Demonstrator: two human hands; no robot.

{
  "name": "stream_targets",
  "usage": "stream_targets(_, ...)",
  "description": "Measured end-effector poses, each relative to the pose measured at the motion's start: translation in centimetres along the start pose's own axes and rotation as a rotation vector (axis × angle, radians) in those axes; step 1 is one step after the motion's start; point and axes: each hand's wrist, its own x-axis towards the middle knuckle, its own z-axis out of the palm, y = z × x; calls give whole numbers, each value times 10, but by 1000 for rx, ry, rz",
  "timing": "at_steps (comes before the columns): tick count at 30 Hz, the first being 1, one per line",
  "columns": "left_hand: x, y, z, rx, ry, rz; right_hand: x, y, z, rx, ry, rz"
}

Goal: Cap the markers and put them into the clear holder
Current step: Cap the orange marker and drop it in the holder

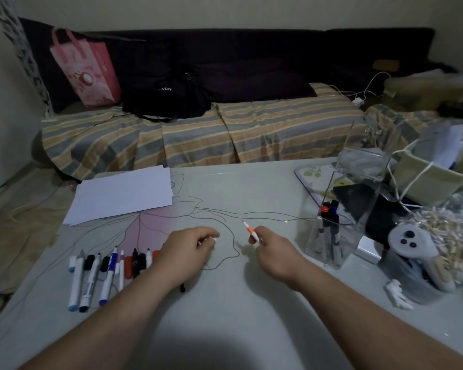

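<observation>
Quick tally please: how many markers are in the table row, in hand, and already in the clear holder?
Uncapped markers in the table row: 6 in view; the left hand may hide more
Orange marker in the right hand: 1
Markers in the clear holder: at least 3; the clear walls blur them
Total: at least 10
</observation>
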Motion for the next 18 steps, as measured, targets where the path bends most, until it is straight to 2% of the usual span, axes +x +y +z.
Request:
stream_targets(3,-2,5,-2,-201,74,-43,-2,-6,-13,48,76,-75)
stream_targets(7,-2,6,-1,-289,138,-52,-5,-7,-27,-123,198,-253)
stream_targets(10,-3,10,-1,-304,157,-34,-9,-5,-31,-307,266,-362)
stream_targets(18,-8,25,3,-292,148,7,-15,-13,-30,-391,339,-412)
